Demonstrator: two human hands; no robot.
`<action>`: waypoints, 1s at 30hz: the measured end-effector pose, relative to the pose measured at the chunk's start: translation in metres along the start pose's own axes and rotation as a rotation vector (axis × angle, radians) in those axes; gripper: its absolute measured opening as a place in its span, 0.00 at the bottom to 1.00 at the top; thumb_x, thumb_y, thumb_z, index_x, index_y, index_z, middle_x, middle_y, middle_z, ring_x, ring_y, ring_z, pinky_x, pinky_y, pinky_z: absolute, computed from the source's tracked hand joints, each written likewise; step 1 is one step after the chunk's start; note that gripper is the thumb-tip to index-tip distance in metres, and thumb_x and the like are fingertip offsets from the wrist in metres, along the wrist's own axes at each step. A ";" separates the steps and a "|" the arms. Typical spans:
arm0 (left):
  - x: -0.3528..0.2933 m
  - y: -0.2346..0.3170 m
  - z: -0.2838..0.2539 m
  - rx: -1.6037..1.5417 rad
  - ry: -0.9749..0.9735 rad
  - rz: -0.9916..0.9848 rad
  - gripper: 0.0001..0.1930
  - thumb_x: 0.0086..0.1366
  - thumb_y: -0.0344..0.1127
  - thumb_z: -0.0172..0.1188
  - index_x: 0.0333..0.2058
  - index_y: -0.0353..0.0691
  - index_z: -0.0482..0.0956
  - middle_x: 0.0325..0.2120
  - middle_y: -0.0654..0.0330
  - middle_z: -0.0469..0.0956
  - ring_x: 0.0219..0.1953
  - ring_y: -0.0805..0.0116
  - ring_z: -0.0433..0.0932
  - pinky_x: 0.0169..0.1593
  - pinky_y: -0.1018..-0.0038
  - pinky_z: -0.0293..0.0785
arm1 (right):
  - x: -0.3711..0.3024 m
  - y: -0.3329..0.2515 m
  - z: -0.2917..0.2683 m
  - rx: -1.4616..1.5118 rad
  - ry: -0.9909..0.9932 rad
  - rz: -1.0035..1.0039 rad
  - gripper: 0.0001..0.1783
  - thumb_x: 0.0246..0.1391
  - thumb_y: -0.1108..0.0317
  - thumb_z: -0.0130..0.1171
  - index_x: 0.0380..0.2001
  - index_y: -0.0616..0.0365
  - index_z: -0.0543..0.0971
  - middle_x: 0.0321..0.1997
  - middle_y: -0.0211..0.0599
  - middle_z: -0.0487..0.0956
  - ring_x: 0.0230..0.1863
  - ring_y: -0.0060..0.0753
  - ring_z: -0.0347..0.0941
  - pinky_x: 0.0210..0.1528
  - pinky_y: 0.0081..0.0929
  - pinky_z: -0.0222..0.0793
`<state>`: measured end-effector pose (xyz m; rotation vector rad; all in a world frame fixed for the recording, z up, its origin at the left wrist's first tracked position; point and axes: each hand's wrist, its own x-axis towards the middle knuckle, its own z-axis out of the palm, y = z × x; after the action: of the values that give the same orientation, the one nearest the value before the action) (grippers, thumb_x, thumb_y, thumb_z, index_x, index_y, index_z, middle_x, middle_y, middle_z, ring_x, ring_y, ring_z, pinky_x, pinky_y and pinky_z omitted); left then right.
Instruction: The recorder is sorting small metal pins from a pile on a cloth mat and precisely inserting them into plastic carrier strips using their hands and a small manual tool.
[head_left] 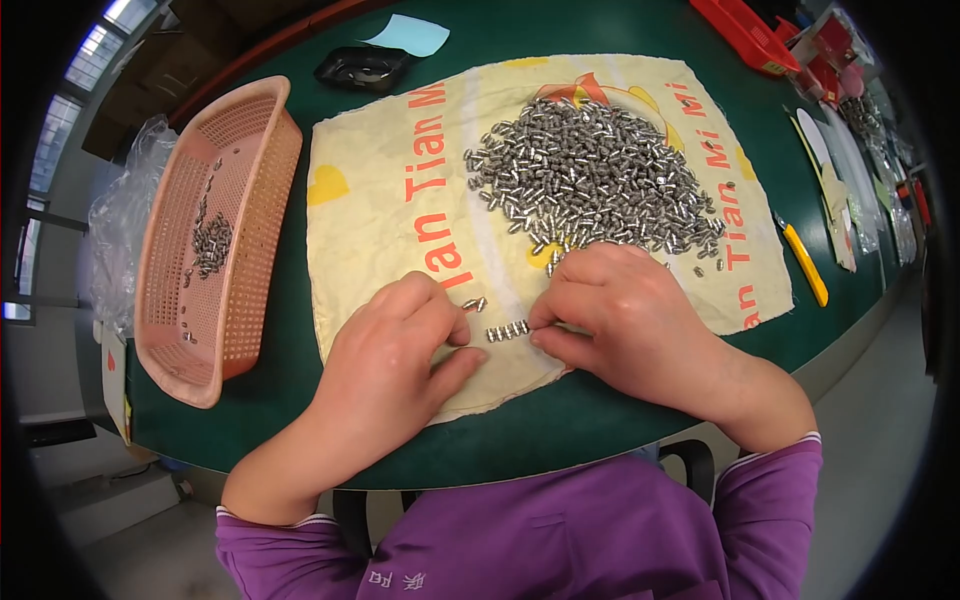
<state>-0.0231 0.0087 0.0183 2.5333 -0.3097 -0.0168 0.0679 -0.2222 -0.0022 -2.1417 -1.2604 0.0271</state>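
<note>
A short row of small silvery metal cylinders (507, 331) lies side by side on a cream printed cloth (390, 230). At its right end, my right hand (625, 320) has thumb and forefinger pinched on a metal cylinder, mostly hidden by the fingertips. Left of the row is my left hand (385, 345), fingers curled, thumb and forefinger apart with nothing visible between them. Just past its fingertips lie a few loose metal cylinders (476, 304). A large heap of the same cylinders (590, 170) spreads over the cloth beyond my right hand.
A pink plastic basket (285, 165) with some cylinders inside stands at left. Farther back are a black dish (360, 68) and a pale blue paper (415, 35). At right, a yellow-handled cutter (806, 265) lies on the green table (500, 440); a red tray (745, 35) sits behind.
</note>
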 end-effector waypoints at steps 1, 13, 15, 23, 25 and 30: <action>0.000 0.000 -0.001 -0.008 -0.003 -0.008 0.13 0.52 0.27 0.75 0.33 0.38 0.77 0.34 0.58 0.74 0.35 0.59 0.78 0.38 0.67 0.76 | 0.000 0.000 0.001 0.008 0.008 -0.003 0.08 0.43 0.70 0.74 0.28 0.53 0.84 0.31 0.32 0.78 0.37 0.41 0.78 0.40 0.39 0.72; -0.002 -0.001 -0.006 0.000 -0.022 -0.039 0.12 0.53 0.28 0.74 0.31 0.39 0.78 0.34 0.57 0.75 0.38 0.58 0.79 0.41 0.66 0.76 | 0.001 -0.002 0.005 0.047 0.009 -0.039 0.04 0.49 0.69 0.67 0.27 0.55 0.81 0.29 0.35 0.73 0.37 0.42 0.75 0.41 0.40 0.72; -0.003 0.000 -0.006 0.000 -0.027 -0.047 0.11 0.53 0.28 0.74 0.31 0.39 0.78 0.34 0.58 0.75 0.38 0.58 0.79 0.40 0.66 0.76 | 0.001 -0.003 0.005 0.048 0.004 -0.042 0.05 0.49 0.69 0.67 0.27 0.54 0.81 0.29 0.35 0.73 0.37 0.42 0.75 0.41 0.40 0.71; -0.003 0.002 -0.008 -0.001 -0.048 -0.072 0.10 0.54 0.27 0.73 0.32 0.39 0.79 0.34 0.59 0.75 0.36 0.60 0.79 0.39 0.68 0.76 | 0.002 -0.005 0.007 0.052 -0.008 -0.065 0.06 0.50 0.68 0.68 0.30 0.54 0.81 0.31 0.34 0.73 0.37 0.41 0.75 0.41 0.40 0.71; -0.003 0.002 -0.008 -0.001 -0.049 -0.073 0.10 0.54 0.27 0.73 0.32 0.39 0.79 0.34 0.59 0.75 0.36 0.60 0.79 0.39 0.68 0.76 | 0.002 -0.005 0.008 0.049 -0.001 -0.064 0.06 0.50 0.68 0.68 0.30 0.53 0.82 0.30 0.34 0.73 0.37 0.41 0.75 0.41 0.40 0.71; -0.003 0.002 -0.006 -0.025 -0.050 -0.062 0.10 0.54 0.26 0.73 0.32 0.39 0.79 0.34 0.59 0.75 0.35 0.61 0.78 0.38 0.68 0.75 | 0.002 -0.003 0.004 0.042 0.003 -0.049 0.05 0.49 0.68 0.69 0.29 0.53 0.82 0.30 0.33 0.74 0.37 0.41 0.75 0.40 0.39 0.71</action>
<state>-0.0260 0.0112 0.0241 2.5200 -0.2484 -0.1072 0.0648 -0.2176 -0.0032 -2.0740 -1.2986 0.0290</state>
